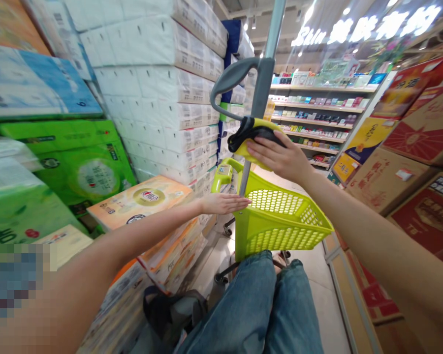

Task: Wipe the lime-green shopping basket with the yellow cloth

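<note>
A lime-green shopping cart basket (280, 226) with perforated walls stands in front of my knees. A metal pole (276, 29) with a grey looped handle (264, 83) rises at its near left end. My right hand (280, 152) grips a yellow and black cloth (262, 125) against the pole, just below the handle. Its fingers lie over the cloth, and the thumb is hidden. Lower down, my left hand (225, 202) stretches flat across the basket's near left corner, fingers straight and together. Nothing shows in that hand; its palm side is hidden.
Stacked white tissue packs (147, 88) rise on the left, beside green packs (92, 172) and an orange carton (143, 196). Red and brown cartons (421, 132) line the right. Shelves of small boxes (317, 103) stand beyond. A dark bag (173, 309) lies by my legs (239, 305).
</note>
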A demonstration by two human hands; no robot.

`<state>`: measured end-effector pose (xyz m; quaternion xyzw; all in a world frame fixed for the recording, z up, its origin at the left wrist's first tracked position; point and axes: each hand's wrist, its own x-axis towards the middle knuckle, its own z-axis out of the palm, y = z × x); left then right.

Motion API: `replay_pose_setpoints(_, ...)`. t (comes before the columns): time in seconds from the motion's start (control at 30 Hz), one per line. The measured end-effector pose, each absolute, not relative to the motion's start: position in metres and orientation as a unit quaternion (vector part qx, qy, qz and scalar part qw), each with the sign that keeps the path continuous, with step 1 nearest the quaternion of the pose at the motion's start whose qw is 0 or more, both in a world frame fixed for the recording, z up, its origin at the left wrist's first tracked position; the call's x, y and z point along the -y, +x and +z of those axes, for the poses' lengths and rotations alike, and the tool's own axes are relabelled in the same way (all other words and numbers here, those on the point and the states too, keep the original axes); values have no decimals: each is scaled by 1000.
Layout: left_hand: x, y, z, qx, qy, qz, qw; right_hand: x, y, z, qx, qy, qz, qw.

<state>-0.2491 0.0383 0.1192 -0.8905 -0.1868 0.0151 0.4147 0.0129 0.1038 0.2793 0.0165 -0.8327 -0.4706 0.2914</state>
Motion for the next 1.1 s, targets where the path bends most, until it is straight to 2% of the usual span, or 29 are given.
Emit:
replay_pose_setpoints(0.13, -37, -249, 120, 190, -888, 13, 419, -102, 8, 279, 846, 0, -425, 321)
replay_pose_setpoints(0.33, -33, -246, 124, 213, -900, 36, 379, -99, 12, 199, 878, 72, -393, 263)
replay_pose_setpoints(0.4, -32, -246, 124, 221, -900, 34, 375, -100, 16, 188, 884, 92, -392, 239)
replay_pose_setpoints(0.47, -33, -246, 124, 217, -902, 25, 373, -102, 20, 196, 893, 94, -379, 223)
replay_pose_setpoints(0.57, -36, -248, 122, 202, -901, 22, 384, -107, 22, 235, 908, 54, -350, 222)
replay_pose_setpoints(0.67, -40, -250, 118, 188, -891, 10, 414, -113, 20, 273, 896, -2, -349, 275)
replay_pose_setpoints(0.77, -44, -252, 115, 172, -880, -20, 442, -113, 16, 281, 875, -13, -364, 320)
replay_pose_setpoints(0.93, -40, -251, 118, 158, -882, -36, 443, -104, 17, 226, 888, 20, -381, 258)
replay_pose_setpoints(1.03, -36, -250, 120, 191, -883, 4, 428, -100, 21, 191, 908, 51, -347, 229)
replay_pose_setpoints(1.1, -35, -249, 121, 212, -884, 14, 417, -99, 23, 184, 920, 70, -319, 218)
